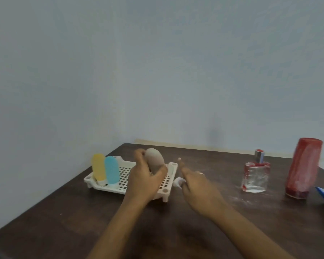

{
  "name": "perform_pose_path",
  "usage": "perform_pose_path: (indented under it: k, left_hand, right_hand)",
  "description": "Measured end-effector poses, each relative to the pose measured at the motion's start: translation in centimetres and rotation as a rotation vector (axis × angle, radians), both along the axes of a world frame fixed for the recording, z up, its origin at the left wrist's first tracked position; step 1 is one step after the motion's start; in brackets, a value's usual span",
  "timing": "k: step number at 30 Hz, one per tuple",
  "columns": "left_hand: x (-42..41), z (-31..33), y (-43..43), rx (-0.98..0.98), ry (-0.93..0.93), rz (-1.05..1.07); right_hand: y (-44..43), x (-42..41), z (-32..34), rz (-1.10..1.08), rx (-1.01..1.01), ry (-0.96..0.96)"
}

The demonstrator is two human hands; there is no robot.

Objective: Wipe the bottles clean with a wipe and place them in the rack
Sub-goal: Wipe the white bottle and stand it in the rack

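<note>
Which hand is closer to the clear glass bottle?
Right. The right hand, holding the wipe, is beside the clear glass bottle, not touching; the left hand is farther, holding the beige bottle at the rack.

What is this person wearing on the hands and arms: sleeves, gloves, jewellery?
Both arms are bare up to the frame edge: no sleeves, gloves or watch. The left hand shows no jewellery; the right hand seems to have a pale ring on one finger.
</note>
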State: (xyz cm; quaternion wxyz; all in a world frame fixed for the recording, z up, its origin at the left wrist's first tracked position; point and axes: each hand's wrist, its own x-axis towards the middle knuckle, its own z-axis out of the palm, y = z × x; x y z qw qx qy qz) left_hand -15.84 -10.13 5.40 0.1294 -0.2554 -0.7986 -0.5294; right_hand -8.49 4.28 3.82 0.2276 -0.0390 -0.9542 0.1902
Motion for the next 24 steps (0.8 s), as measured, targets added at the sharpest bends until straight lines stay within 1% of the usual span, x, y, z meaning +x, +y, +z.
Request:
perform_pose_path:
  k: [4,7,11,14,18,24]
  left_hand:
    - [-2.9,-0.2,-3.0,-0.005,-0.121,0.116]
    - [-3.9,-1.1,-3.4,-0.011,-0.162,0.18]
    - [-4.7,-2.2,-3.1,-0.06,-0.141,0.257]
    - [-5.2,-2.8,-2.9,-0.095,-0.105,0.315]
    - [-5.4,-3.4,-3.1,-0.133,-0.064,0.339]
    - [-5.2,-3.7,-3.3,-0.027,-0.059,0.415]
  right_hand:
    - [0.2,-2.3,-1.4,-0.014,-0.111,0.0]
    - [1.0,-2.7,-3.1,-0.089,-0.208,0.07]
    - [1.5,-2.3,-4.0,-0.168,-0.214,0.093]
    - [1.4,-2.2,-4.3,-0.168,-0.209,0.094]
    - [1.1,-2.3,-4.4,-0.168,-0.18,0.092]
    - [1.2,-1.4,-4.3,-0.169,-0.166,0.095]
